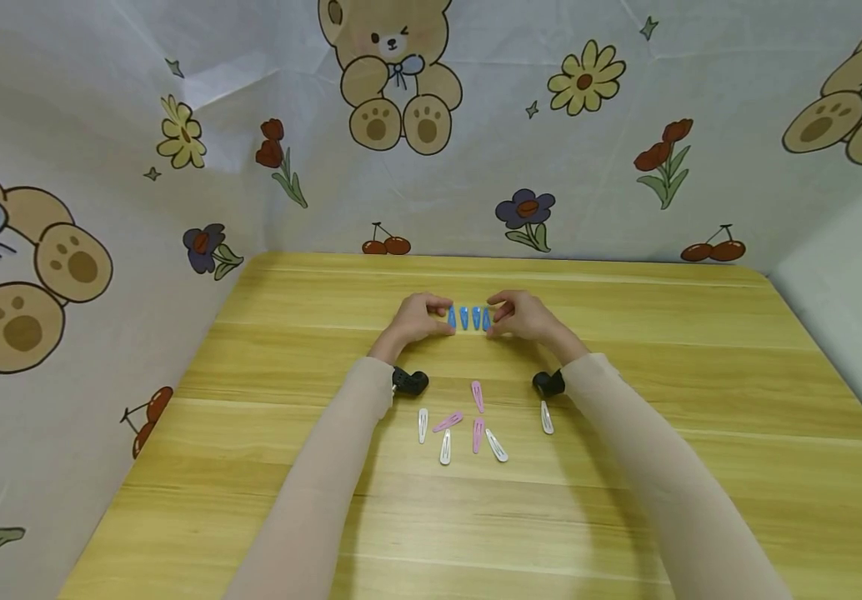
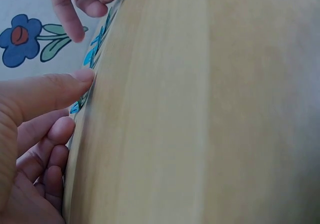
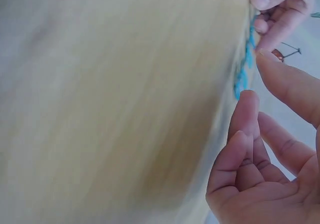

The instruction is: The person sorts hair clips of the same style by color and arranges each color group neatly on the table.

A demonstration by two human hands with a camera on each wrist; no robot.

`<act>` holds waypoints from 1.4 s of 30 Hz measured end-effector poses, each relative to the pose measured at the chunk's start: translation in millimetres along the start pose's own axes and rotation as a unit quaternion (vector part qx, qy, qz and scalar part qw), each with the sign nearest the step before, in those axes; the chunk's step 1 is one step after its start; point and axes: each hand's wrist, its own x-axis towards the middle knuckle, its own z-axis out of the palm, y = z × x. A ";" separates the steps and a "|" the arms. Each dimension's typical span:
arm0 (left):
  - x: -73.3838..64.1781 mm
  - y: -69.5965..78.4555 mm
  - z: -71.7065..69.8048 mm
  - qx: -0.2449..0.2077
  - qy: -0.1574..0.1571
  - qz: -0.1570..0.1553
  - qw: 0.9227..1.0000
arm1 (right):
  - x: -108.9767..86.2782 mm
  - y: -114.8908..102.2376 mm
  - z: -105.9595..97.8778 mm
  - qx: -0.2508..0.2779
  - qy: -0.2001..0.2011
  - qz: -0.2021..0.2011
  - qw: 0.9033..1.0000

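Observation:
Several blue hair clips (image 1: 464,317) stand side by side in a short row toward the back of the wooden table. At the row's left end my left hand (image 1: 418,318) holds the outermost clip between thumb and forefinger. The left wrist view shows a bit of blue clip (image 2: 75,107) between those two fingertips. My right hand (image 1: 524,319) is at the other end, thumb and forefinger apart around the two ends of the rightmost clip. In the right wrist view the blue clips (image 3: 242,82) lie just beyond its fingertips; contact is hard to tell.
Nearer the front, three pink hair clips (image 1: 478,435) and several white hair clips (image 1: 445,447) lie scattered between my forearms. One white clip (image 1: 547,418) is apart, close to the right wrist. A printed cloth (image 1: 461,192) hangs behind the table (image 1: 626,500).

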 end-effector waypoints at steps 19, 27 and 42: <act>-50.5 23.5 -41.2 -0.052 -0.068 0.092 0.992 | -105.6 -6.0 -6.0 0.052 0.024 -0.093 0.994; -111.1 26.7 -40.3 -0.053 -0.073 0.100 0.991 | -149.5 21.1 -9.7 0.078 0.037 -0.102 0.991; -174.3 4.2 -10.2 -0.033 -0.077 0.089 0.993 | -180.1 41.8 1.5 0.111 0.034 -0.079 0.990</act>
